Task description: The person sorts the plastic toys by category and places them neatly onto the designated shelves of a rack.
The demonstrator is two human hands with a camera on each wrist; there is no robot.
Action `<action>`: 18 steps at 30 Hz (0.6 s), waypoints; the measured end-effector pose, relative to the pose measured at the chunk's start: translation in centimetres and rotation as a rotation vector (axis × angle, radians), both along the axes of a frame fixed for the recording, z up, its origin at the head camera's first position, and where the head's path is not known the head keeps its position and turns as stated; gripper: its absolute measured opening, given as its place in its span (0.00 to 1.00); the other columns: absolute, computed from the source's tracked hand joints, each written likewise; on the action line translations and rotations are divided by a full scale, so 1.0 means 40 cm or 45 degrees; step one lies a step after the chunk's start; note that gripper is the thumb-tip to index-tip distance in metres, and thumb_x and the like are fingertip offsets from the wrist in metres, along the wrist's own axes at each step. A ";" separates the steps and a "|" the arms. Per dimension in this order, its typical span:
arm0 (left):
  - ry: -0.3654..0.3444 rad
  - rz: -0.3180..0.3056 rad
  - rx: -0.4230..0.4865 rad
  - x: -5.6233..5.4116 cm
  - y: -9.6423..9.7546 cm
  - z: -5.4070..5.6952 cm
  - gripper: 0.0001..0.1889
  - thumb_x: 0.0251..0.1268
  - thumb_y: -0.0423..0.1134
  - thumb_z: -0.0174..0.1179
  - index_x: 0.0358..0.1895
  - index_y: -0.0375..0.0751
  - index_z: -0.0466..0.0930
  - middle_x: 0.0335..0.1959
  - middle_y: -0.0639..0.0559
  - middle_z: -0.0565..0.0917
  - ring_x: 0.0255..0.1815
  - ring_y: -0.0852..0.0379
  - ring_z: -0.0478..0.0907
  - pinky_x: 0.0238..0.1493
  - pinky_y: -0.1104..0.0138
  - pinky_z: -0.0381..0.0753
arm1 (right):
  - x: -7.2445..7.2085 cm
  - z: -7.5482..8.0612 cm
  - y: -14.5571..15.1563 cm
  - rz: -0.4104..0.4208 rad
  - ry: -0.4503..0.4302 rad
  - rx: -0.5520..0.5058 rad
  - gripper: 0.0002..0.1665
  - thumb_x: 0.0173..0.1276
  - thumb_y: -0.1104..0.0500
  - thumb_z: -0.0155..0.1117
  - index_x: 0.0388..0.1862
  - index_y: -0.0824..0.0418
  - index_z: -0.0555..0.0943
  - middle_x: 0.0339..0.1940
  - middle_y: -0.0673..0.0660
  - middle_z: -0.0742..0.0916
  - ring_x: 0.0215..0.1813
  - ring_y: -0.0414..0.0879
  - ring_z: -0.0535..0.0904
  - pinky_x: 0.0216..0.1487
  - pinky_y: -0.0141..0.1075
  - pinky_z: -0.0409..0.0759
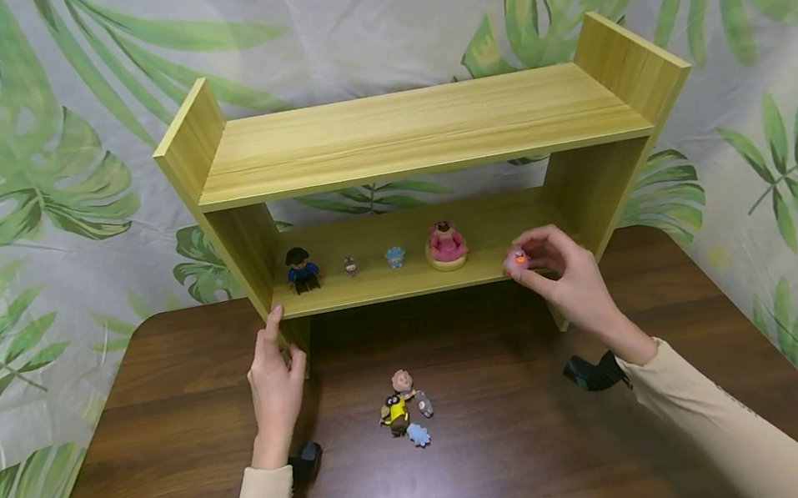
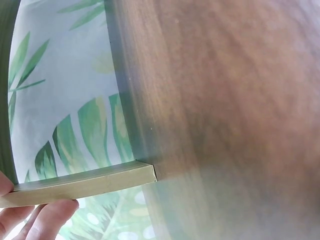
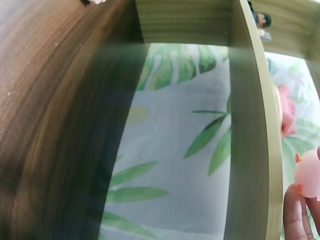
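Observation:
At the right end of the middle board, my right hand [image 1: 576, 283] pinches a small pink duck figure [image 1: 516, 259] with an orange beak. The right wrist view shows the duck's round pink body [image 3: 308, 173] just beyond the board's front edge. My left hand [image 1: 277, 387] holds the left side panel of the wooden shelf [image 1: 421, 132], its fingers on both sides of the panel edge [image 2: 100, 184]. Along the middle board stand a dark-haired figure in blue [image 1: 303, 270], a tiny grey figure [image 1: 350, 265], a light-blue figure [image 1: 395, 257] and a pink seated bear [image 1: 447, 244].
On the brown table [image 1: 487, 456] in front of the shelf lies a cluster of small figures: a round-faced one [image 1: 402, 381], a yellow-and-brown one [image 1: 395, 414], a grey one [image 1: 423, 403] and a light-blue piece [image 1: 418, 435]. A leaf-patterned cloth [image 1: 370, 26] hangs behind.

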State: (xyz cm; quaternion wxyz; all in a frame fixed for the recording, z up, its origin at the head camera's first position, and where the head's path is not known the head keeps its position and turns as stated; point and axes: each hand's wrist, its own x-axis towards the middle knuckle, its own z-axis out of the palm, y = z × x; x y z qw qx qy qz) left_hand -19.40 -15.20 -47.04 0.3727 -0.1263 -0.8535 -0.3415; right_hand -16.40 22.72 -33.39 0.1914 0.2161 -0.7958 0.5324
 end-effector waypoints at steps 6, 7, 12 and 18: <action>0.009 -0.001 -0.001 0.000 0.000 0.000 0.42 0.55 0.18 0.51 0.71 0.57 0.56 0.33 0.40 0.71 0.16 0.62 0.53 0.17 0.65 0.58 | -0.008 0.007 0.001 -0.036 -0.007 0.015 0.17 0.60 0.77 0.61 0.49 0.77 0.72 0.42 0.71 0.81 0.43 0.44 0.79 0.47 0.28 0.75; 0.012 -0.001 -0.002 0.000 0.000 0.001 0.42 0.55 0.18 0.51 0.71 0.57 0.56 0.33 0.40 0.71 0.16 0.62 0.53 0.17 0.65 0.58 | -0.010 0.008 0.001 -0.045 -0.009 0.018 0.17 0.60 0.77 0.62 0.49 0.77 0.72 0.42 0.71 0.81 0.43 0.43 0.79 0.46 0.28 0.75; 0.024 0.001 -0.003 -0.003 0.000 0.001 0.42 0.54 0.17 0.52 0.71 0.58 0.56 0.33 0.41 0.71 0.16 0.63 0.53 0.16 0.65 0.58 | -0.019 0.014 -0.001 -0.087 -0.038 0.027 0.17 0.61 0.75 0.62 0.49 0.77 0.72 0.42 0.70 0.82 0.44 0.42 0.79 0.45 0.27 0.75; 0.017 0.003 -0.005 -0.002 0.000 0.000 0.42 0.55 0.18 0.51 0.71 0.58 0.56 0.33 0.40 0.71 0.17 0.62 0.53 0.17 0.65 0.58 | -0.030 0.018 0.000 -0.141 -0.062 0.058 0.16 0.62 0.74 0.62 0.49 0.77 0.73 0.41 0.70 0.82 0.44 0.45 0.79 0.46 0.27 0.75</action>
